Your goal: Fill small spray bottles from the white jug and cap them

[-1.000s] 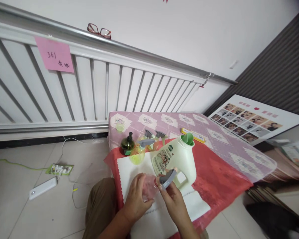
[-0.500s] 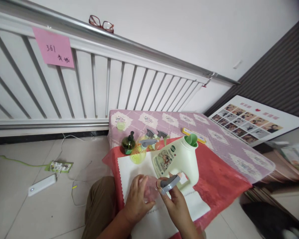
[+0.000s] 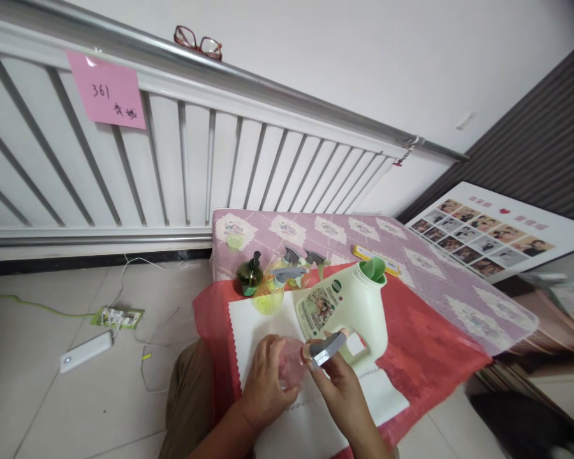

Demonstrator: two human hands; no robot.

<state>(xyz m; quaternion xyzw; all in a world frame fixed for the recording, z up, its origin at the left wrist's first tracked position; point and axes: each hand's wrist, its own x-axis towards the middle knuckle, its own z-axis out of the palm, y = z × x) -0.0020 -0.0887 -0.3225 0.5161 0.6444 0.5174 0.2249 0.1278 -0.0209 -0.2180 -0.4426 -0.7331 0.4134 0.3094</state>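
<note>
My left hand (image 3: 269, 376) is wrapped round the clear pink body of a small spray bottle (image 3: 291, 363), which lies tilted low over a white cloth (image 3: 242, 319). At its neck, the fingers of my right hand (image 3: 337, 379) are closed on the grey trigger head (image 3: 328, 348). Whether the head is fully seated on the neck is hidden by my fingers. Just beyond my right hand stands a large pale green jug (image 3: 344, 293) with a green spout in its mouth. Behind my left hand is a round yellow spray bottle (image 3: 268, 299) with a grey head.
A dark green pump bottle (image 3: 249, 275) stands left of the yellow one, with more grey-headed spray bottles (image 3: 316, 258) behind. A yellow-edged box (image 3: 377, 259) lies on the patterned table cover (image 3: 330, 228). A power strip (image 3: 117, 317) and white power bank (image 3: 86, 352) are on the floor.
The whole view has shifted slightly. Both hands keep their hold on the pink spray bottle, and the right fingers and grey head have turned a little.
</note>
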